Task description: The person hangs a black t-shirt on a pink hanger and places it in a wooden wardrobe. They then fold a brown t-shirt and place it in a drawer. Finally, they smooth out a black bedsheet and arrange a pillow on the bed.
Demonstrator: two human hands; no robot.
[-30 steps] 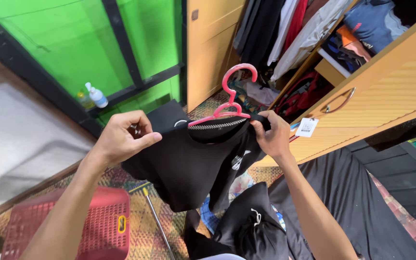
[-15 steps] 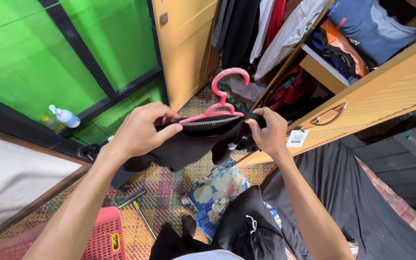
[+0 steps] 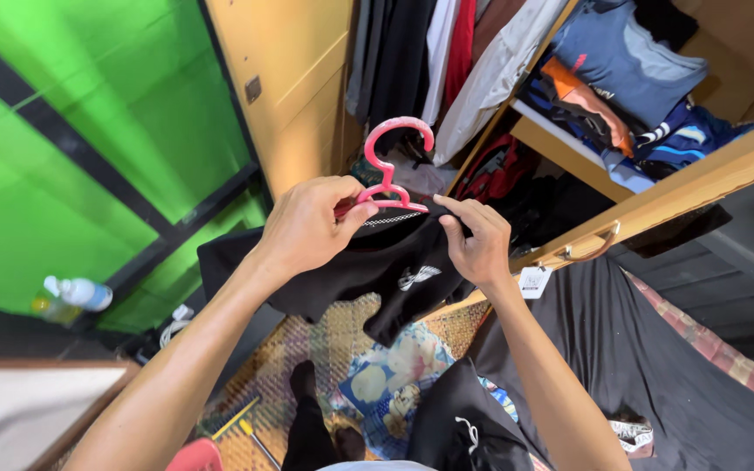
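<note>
The person holds a black shirt [image 3: 368, 270] up in front of an open wooden wardrobe [image 3: 298, 96], with a pink hanger [image 3: 387, 170] threaded into its neck. The left hand [image 3: 307, 228] is closed over the left shoulder of the shirt and the near arm of the hanger, thumb pressed across the fabric so the cloth cannot slide off the plastic. The right hand [image 3: 477, 244] pinches the right shoulder seam between thumb and fingers, pulling the fabric along the other arm of the hanger — a grip that seems meant to seat the collar evenly. The hook stands clear above both hands, free of any rail, pointing toward the hanging clothes [image 3: 412, 61] inside.

The shirt lies between the two hands and hangs down below them, its body and one sleeve drooping toward the floor; a small pale mark shows on its front. The checked band of the collar sits just under the hanger's bar, directly between the thumbs.

To the right, a shelf [image 3: 569, 144] carries folded clothes [image 3: 621, 70] in blue and orange, and the wardrobe door [image 3: 700, 187] with a curved handle swings out over a dark bedsheet [image 3: 656, 349]. Below, a flowered cloth [image 3: 386, 375] lies on a woven mat, and a spray bottle [image 3: 76, 294] rests by the green wall [image 3: 63, 174].
</note>
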